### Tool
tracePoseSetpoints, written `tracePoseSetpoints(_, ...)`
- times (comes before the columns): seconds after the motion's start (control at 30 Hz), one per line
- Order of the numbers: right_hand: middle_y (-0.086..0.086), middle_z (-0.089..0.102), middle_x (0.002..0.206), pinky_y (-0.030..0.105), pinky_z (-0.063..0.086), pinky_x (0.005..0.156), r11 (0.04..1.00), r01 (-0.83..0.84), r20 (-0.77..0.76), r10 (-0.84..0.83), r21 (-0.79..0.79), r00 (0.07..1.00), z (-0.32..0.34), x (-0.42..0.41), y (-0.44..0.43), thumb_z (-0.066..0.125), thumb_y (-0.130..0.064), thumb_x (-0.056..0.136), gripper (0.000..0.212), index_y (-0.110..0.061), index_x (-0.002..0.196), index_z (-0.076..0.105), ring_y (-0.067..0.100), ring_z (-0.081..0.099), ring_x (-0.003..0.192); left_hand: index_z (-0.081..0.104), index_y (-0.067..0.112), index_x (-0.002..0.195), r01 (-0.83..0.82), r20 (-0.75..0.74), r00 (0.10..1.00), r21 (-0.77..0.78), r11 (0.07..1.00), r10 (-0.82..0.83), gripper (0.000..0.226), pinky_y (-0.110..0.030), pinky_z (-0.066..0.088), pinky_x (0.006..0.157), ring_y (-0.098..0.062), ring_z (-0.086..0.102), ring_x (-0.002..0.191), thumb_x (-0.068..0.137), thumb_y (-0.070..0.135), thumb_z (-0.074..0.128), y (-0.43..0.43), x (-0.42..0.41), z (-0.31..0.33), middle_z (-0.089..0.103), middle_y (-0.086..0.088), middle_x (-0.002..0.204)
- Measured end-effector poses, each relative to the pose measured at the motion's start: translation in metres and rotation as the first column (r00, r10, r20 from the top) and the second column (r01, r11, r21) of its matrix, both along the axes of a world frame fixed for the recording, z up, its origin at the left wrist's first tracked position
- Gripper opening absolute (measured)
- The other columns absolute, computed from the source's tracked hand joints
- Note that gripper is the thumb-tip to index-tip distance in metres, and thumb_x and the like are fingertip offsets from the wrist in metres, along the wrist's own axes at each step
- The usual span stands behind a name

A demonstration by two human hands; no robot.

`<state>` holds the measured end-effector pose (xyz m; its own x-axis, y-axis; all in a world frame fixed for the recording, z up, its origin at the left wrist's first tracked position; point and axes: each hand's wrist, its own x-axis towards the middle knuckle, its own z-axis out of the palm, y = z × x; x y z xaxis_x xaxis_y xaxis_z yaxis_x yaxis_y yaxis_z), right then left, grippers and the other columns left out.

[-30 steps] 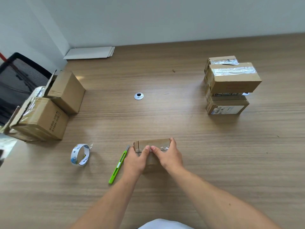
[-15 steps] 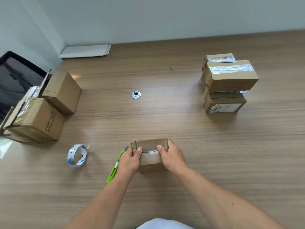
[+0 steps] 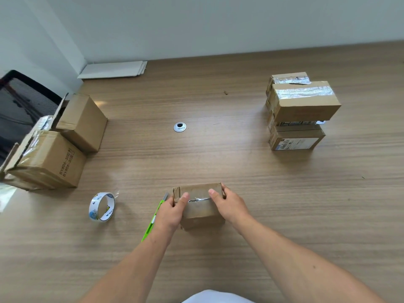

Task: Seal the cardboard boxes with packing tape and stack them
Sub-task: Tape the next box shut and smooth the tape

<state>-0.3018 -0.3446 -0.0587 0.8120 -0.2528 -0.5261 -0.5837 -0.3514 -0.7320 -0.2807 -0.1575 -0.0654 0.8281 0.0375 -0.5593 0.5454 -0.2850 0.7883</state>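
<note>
Small box [image 3: 200, 206] sits on table [image 3: 218, 154] at 6 o'clock, near the front edge, with a clear tape strip [image 3: 200, 199] across its top.

Left hand [image 3: 169, 215] grips the box's 9 o'clock end. Its thumb [image 3: 183, 199] lies on top at the strip; the other fingers are curled down the side and mostly hidden.

Right hand [image 3: 231, 206] grips the 3 o'clock end. Its thumb [image 3: 215, 194] is on top at the strip's other end, and its fingers wrap the far corner.

Green utility knife [image 3: 149, 228] lies flat just beside the box at its 9 o'clock, partly under the left wrist.

Tape roll [image 3: 101, 207] stands on edge at 8 o'clock, apart from the knife.

Stack of taped boxes [image 3: 303, 106] is at 2 o'clock, well apart.

Two open boxes [image 3: 65, 145] are at 9 o'clock, touching.

Cable grommet [image 3: 180, 127] is at 12 o'clock of the small box.
</note>
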Motion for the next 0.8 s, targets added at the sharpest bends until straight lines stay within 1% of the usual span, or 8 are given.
tracePoseSetpoints(0.1, 0.008, 0.054, 0.145, 0.033, 0.040, 0.107, 1.000, 0.027, -0.034, -0.027, -0.007, 0.999, 0.006, 0.001, 0.015, 0.065, -0.069, 0.084, 0.094, -0.020, 0.156, 0.030, 0.029, 0.049, 0.135, 0.065, 0.024, 0.101, 0.023, 0.112, 0.993, 0.165, 0.986, -0.042, 0.072, -0.043, 0.057, 0.088, -0.018, 0.072, 0.091, 0.061, 0.083, 0.070, -0.008, -0.006, -0.006, 0.075, 0.006, 0.094)
tracePoseSetpoints(0.2, 0.013, 0.058, 0.136, 0.032, 0.042, 0.099, 0.994, 0.105, -0.038, -0.106, -0.023, 0.994, 0.004, 0.001, 0.028, 0.074, -0.062, 0.080, 0.095, -0.017, 0.152, 0.029, 0.031, 0.053, 0.129, 0.065, 0.025, 0.106, 0.037, 0.139, 0.988, 0.182, 0.983, -0.063, 0.079, -0.041, 0.057, 0.087, -0.015, 0.072, 0.092, 0.057, 0.087, 0.064, -0.011, -0.005, -0.008, 0.075, 0.008, 0.096)
tracePoseSetpoints(0.33, 0.008, 0.068, 0.118, 0.030, 0.046, 0.089, 0.994, 0.111, 0.006, -0.111, -0.022, 0.994, -0.005, 0.000, 0.027, 0.073, -0.053, 0.086, 0.071, -0.016, 0.139, 0.044, 0.029, 0.061, 0.114, 0.069, 0.022, 0.109, 0.060, 0.177, 0.980, 0.140, 0.988, -0.085, 0.067, -0.041, 0.056, 0.091, -0.014, 0.072, 0.095, 0.069, 0.074, 0.059, -0.007, -0.004, -0.007, 0.077, 0.007, 0.097)
tracePoseSetpoints(0.4, 0.006, 0.069, 0.118, 0.028, 0.046, 0.087, 0.996, 0.088, 0.020, -0.087, -0.027, 0.996, -0.008, 0.000, 0.022, 0.070, -0.050, 0.089, 0.064, -0.016, 0.138, 0.048, 0.028, 0.063, 0.111, 0.070, 0.019, 0.107, 0.062, 0.168, 0.983, 0.093, 0.994, -0.077, 0.066, -0.046, 0.057, 0.091, -0.016, 0.073, 0.094, 0.070, 0.073, 0.060, -0.001, -0.002, -0.015, 0.078, 0.004, 0.096)
tracePoseSetpoints(0.53, 0.007, 0.068, 0.128, 0.030, 0.047, 0.101, 0.998, 0.033, 0.045, -0.030, -0.051, 0.999, -0.012, 0.000, 0.013, 0.064, -0.048, 0.094, 0.059, -0.016, 0.143, 0.051, 0.026, 0.061, 0.120, 0.071, 0.014, 0.102, 0.051, 0.122, 0.991, 0.041, 0.998, -0.056, 0.059, -0.051, 0.057, 0.089, -0.021, 0.075, 0.091, 0.072, 0.064, 0.064, 0.004, 0.001, -0.016, 0.078, 0.000, 0.093)
tracePoseSetpoints(0.7, 0.004, 0.066, 0.132, 0.029, 0.045, 0.105, 1.000, 0.002, 0.048, -0.002, 0.004, 0.999, -0.010, 0.000, 0.002, 0.061, -0.041, 0.098, 0.057, -0.015, 0.148, 0.049, 0.021, 0.059, 0.124, 0.072, 0.009, 0.097, 0.041, 0.043, 0.998, -0.046, 0.998, -0.040, 0.022, -0.053, 0.057, 0.090, -0.027, 0.073, 0.088, 0.096, 0.030, 0.066, 0.002, 0.001, 0.000, 0.078, -0.004, 0.089)
tracePoseSetpoints(0.77, 0.002, 0.066, 0.133, 0.031, 0.045, 0.107, 1.000, -0.006, 0.040, 0.005, 0.030, 0.999, -0.013, -0.001, 0.000, 0.059, -0.048, 0.096, 0.060, -0.016, 0.147, 0.053, 0.019, 0.059, 0.125, 0.072, 0.007, 0.095, 0.040, 0.001, 0.999, -0.078, 0.996, -0.040, 0.019, -0.052, 0.056, 0.088, -0.024, 0.070, 0.081, 0.100, 0.022, 0.063, 0.003, 0.003, 0.001, 0.077, -0.005, 0.086)
tracePoseSetpoints(0.8, 0.000, 0.067, 0.132, 0.033, 0.046, 0.108, 0.999, 0.000, 0.042, -0.002, 0.046, 0.999, -0.015, -0.001, -0.001, 0.058, -0.056, 0.090, 0.066, -0.017, 0.144, 0.055, 0.018, 0.060, 0.125, 0.072, 0.007, 0.096, 0.044, -0.014, 0.999, -0.092, 0.995, -0.045, 0.018, -0.052, 0.055, 0.088, -0.023, 0.069, 0.080, 0.101, 0.020, 0.061, 0.004, 0.004, 0.001, 0.077, -0.008, 0.089)
